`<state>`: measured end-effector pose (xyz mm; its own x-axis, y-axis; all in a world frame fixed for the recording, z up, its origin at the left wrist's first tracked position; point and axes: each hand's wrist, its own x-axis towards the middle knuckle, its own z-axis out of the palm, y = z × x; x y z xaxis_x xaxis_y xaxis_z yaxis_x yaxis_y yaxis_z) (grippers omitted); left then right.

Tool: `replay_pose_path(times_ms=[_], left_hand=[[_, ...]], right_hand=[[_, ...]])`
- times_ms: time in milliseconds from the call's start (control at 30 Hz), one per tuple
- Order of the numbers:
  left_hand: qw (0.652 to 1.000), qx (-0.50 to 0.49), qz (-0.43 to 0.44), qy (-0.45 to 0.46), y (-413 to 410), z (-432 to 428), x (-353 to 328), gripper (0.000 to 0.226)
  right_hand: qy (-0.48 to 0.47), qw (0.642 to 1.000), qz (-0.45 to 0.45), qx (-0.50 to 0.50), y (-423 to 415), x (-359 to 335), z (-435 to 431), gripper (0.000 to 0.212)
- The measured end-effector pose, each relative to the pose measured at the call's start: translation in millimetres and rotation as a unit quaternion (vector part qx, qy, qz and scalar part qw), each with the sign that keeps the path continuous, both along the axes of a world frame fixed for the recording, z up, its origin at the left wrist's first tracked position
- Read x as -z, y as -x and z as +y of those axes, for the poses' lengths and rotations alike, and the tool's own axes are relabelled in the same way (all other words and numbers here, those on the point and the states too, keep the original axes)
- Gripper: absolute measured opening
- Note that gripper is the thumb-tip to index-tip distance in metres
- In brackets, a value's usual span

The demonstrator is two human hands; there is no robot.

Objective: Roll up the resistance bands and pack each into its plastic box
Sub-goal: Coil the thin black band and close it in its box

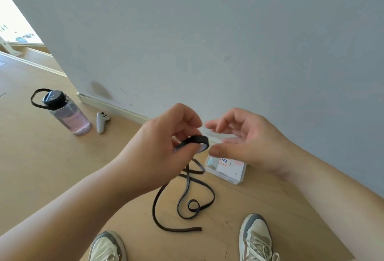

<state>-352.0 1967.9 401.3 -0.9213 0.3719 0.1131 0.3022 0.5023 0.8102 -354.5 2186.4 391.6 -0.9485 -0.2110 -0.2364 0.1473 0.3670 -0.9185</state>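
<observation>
pinches the coiled end of the black resistance band (195, 140) in the left hand (164, 146), lets the rest trail in loops onto the floor (41, 167). holds the right hand (247, 142) spread and loose just beside the coil, above the plastic box (228, 172).

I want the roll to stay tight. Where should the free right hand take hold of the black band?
Pinch the small loop poking out of the left hand, across its flat faces, with the right hand coming from the right, its exposed side. The tail hangs slack to the floor, so gripping there likely gives little control.
</observation>
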Motion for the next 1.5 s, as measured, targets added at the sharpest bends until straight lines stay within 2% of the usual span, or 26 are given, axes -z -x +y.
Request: replay_pose_path(times_ms=[67,200,233,300,400,500,567,633,667,767,833,967,1033,1100,1200,1267,1333,1400,1467,1500], left_hand=[[1.0,-0.01,0.013,-0.024,0.6,7.5,-2.3,0.031],[0.999,-0.015,0.019,-0.046,9.2,7.0,1.7,0.03],[1.0,-0.008,0.011,-0.017,11.3,4.9,7.2,0.034],[0.993,0.017,-0.032,0.108,15.2,-0.9,22.3,0.038],[0.952,0.052,-0.141,0.267,19.5,-15.8,41.6,0.028],[0.917,0.057,-0.19,0.345,23.8,-27.7,46.6,0.016],[0.936,0.023,-0.156,0.315,26.9,-30.4,41.4,0.01],[0.968,0.002,-0.097,0.23,27.9,-27.0,30.6,0.014],[0.979,0.007,-0.075,0.188,26.9,-23.7,24.2,0.02],[0.993,0.033,-0.057,0.093,16.8,-12.2,9.2,0.049],[0.997,0.047,-0.039,0.041,9.4,-2.8,3.8,0.056],[0.999,0.015,0.001,-0.04,10.0,5.1,-3.2,0.047],[1.0,0.001,-0.003,-0.02,15.6,1.8,4.8,0.044],[0.995,0.012,-0.051,0.085,19.7,-1.6,21.6,0.04],[0.942,0.08,-0.191,0.264,18.7,-5.7,49.5,0.022],[0.917,0.102,-0.232,0.307,19.8,-11.3,60.0,0.01],[0.919,0.081,-0.211,0.322,24.5,-18.0,59.8,0.01],[0.942,0.039,-0.152,0.297,28.9,-22.2,51.0,0.015],[0.975,0.001,-0.093,0.203,29.7,-19.9,35.6,0.023],[0.987,-0.01,-0.077,0.142,28.2,-16.5,27.4,0.028]], right_hand=[[0.037,0.999,0.029,-0.006,-4.3,-5.0,-12.8,0.031],[0.009,0.994,0.092,0.064,-2.8,-11.9,-19.1,0.023],[-0.001,0.992,0.106,0.072,-2.5,-13.2,-18.8,0.021],[-0.031,0.985,0.141,0.099,-1.9,-13.6,-15.8,0.018],[-0.073,0.971,0.167,0.153,3.2,-6.3,-4.6,0.02],[-0.149,0.961,0.142,0.182,10.0,4.0,13.6,0.023],[-0.211,0.963,0.079,0.147,10.6,10.4,20.9,0.022],[-0.253,0.961,0.035,0.103,10.2,13.5,21.4,0.019],[-0.245,0.965,0.028,0.092,10.1,13.5,19.3,0.017],[-0.084,0.995,0.021,0.041,5.7,4.8,4.8,0.028],[0.015,1.0,0.01,-0.007,0.7,-1.9,-6.3,0.031],[0.038,0.998,0.046,0.035,-3.2,-8.7,-16.4,0.024],[0.048,0.993,0.083,0.07,-3.2,-12.1,-17.6,0.018],[0.041,0.988,0.119,0.091,-3.9,-15.5,-15.8,0.012],[0.017,0.978,0.16,0.135,-2.1,-15.6,-7.6,0.015],[0.002,0.965,0.18,0.191,3.3,-12.2,3.7,0.018],[-0.06,0.957,0.182,0.218,8.7,-6.7,16.7,0.02],[-0.166,0.96,0.127,0.185,11.1,1.1,27.7,0.018],[-0.252,0.96,0.038,0.116,9.0,5.7,30.6,0.013],[-0.26,0.961,0.011,0.091,7.2,6.4,28.6,0.009]])
